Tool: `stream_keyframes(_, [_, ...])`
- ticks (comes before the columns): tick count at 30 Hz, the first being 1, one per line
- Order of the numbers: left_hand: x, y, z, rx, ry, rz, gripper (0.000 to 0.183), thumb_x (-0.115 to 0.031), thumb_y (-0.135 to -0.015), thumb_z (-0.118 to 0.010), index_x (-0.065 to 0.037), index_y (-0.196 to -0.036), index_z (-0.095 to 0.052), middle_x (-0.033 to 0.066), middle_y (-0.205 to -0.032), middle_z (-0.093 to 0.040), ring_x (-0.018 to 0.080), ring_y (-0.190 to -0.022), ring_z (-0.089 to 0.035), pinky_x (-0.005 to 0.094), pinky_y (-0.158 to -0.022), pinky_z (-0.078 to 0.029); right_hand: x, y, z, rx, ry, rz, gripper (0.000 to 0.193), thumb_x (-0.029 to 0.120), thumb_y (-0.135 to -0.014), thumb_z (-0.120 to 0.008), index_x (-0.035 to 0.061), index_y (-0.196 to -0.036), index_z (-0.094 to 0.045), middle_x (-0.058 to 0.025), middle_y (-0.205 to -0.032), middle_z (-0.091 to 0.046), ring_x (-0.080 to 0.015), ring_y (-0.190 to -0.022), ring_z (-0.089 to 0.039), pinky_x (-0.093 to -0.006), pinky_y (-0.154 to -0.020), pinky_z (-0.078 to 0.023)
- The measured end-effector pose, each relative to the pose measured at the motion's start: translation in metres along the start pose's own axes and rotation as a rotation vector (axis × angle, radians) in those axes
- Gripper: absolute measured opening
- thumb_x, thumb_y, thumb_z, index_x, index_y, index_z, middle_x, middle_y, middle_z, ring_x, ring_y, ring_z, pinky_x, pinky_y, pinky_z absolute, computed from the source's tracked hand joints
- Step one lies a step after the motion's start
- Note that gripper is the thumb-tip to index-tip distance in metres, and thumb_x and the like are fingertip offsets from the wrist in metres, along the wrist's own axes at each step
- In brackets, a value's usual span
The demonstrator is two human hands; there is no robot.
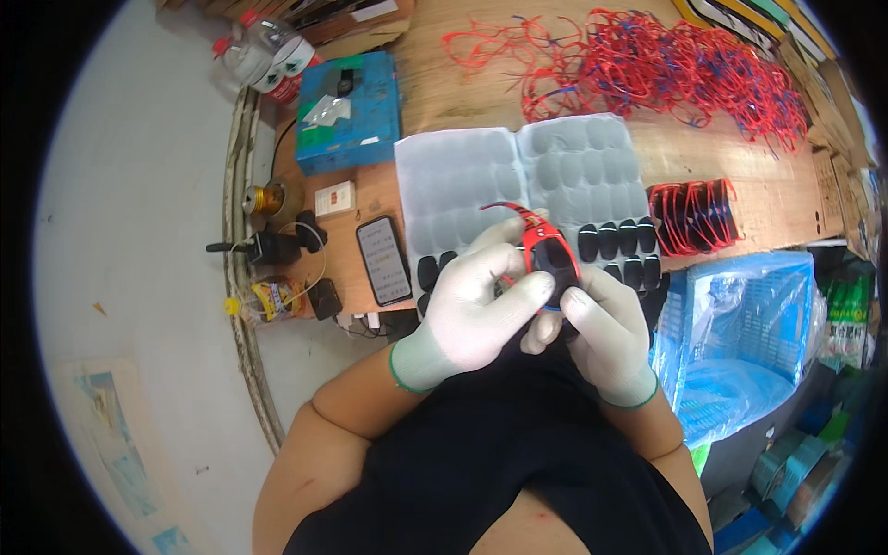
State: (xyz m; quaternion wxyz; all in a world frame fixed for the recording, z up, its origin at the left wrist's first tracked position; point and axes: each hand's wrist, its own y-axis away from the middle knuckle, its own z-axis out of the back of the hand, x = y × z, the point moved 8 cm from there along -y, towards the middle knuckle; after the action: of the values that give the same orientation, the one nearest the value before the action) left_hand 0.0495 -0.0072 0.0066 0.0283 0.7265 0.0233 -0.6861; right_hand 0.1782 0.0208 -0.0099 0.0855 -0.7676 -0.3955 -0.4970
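Observation:
I hold a pair of red-framed sunglasses (555,256) with dark lenses in front of my chest, one temple arm sticking up to the upper left. My left hand (472,301), in a white glove with a green cuff, is closed on the frame, its thumb pressed on a lens. My right hand (606,328), gloved likewise, grips the lower end with its thumb at the rim. Just beyond the hands lie pale trays (458,153) with oval hollows. Dark lenses (606,242) sit in the nearer hollows, partly hidden by my hands.
A tangled heap of red frames (684,69) covers the far right. A row of assembled sunglasses (694,217) lies right of the trays, above a blue plastic-lined basket (731,342). To the left are a phone (383,261), a blue box (350,116) and bottles (268,60).

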Motion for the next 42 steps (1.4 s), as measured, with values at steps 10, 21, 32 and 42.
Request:
stream_keyframes(10, [0.016,-0.011,-0.013,0.088,0.021,0.139,0.016,-0.009,-0.095,-0.058,0.003,-0.103,-0.066,0.0248,-0.138,-0.053,0.0329,-0.138,-0.045,0.0464,-0.117,-0.028,0.0,0.003,0.012,-0.021,-0.175,-0.085,0.029,0.019,-0.101,-0.046,-0.0074,-0.106,-0.058,-0.0122,-0.08,-0.067,-0.0193,-0.074,-0.066,-0.0321,-0.075,-0.053])
stream_keyframes(21, [-0.038,-0.035,-0.047,0.217,-0.437,-0.345,0.008,-0.003,-0.079,-0.071,-0.005,-0.086,-0.067,0.0239,-0.125,-0.061,0.0364,-0.115,-0.064,0.0456,-0.105,-0.046,0.042,0.007,0.043,-0.083,0.49,0.296,0.023,0.012,-0.091,-0.05,-0.0009,-0.074,-0.06,-0.0087,-0.064,-0.062,-0.0137,-0.055,-0.056,-0.0302,-0.054,-0.045])
stream_keyframes(32, [0.034,-0.316,0.082,-0.392,-1.325,-0.221,0.052,-0.035,-0.082,-0.071,-0.01,-0.126,-0.061,0.023,-0.146,-0.046,0.0387,-0.132,-0.047,0.0474,-0.108,-0.042,0.085,0.029,0.14,-0.5,0.725,0.798,0.016,-0.004,-0.058,-0.045,0.0006,-0.069,-0.056,-0.0074,-0.055,-0.057,-0.0263,-0.051,-0.057,-0.0391,-0.061,-0.053])
stream_keyframes(42, [0.201,-0.41,0.165,0.245,-1.578,0.358,0.086,-0.054,-0.086,-0.06,-0.01,-0.155,-0.033,0.0229,-0.149,-0.048,0.0392,-0.136,-0.047,0.0432,-0.114,-0.039,0.119,0.015,0.258,-0.997,1.223,0.381,0.008,0.003,-0.093,-0.058,0.0,-0.094,-0.066,-0.013,-0.074,-0.065,-0.0256,-0.066,-0.066,-0.0348,-0.064,-0.052])
